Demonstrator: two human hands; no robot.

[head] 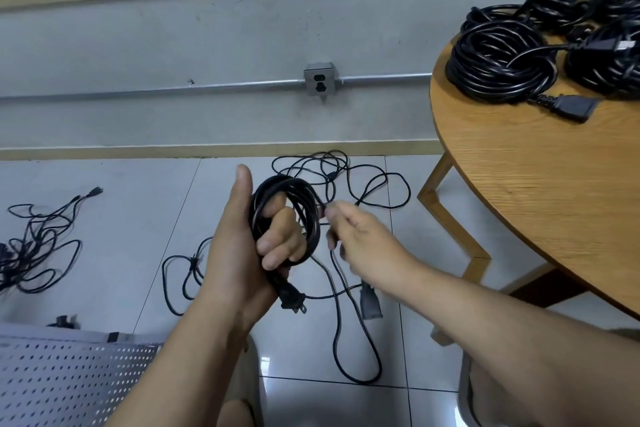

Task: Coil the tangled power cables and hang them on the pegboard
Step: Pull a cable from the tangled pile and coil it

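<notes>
My left hand (242, 246) grips a partly wound coil of black power cable (304, 198), fingers curled through the loops and thumb pointing up. The cable's plug (292, 300) hangs below that hand. My right hand (363, 239) pinches the loose run of the same cable just right of the coil. The free length (343, 340) trails down in loops on the tiled floor, ending in a connector (370, 305). A white pegboard (69, 378) lies at the lower left.
Several coiled black cables (498, 59) sit on a round wooden table (540, 184) at the right. More tangled cables lie on the floor at far left (34, 246) and behind my hands (346, 177). A wall socket (319, 81) is on the grey wall.
</notes>
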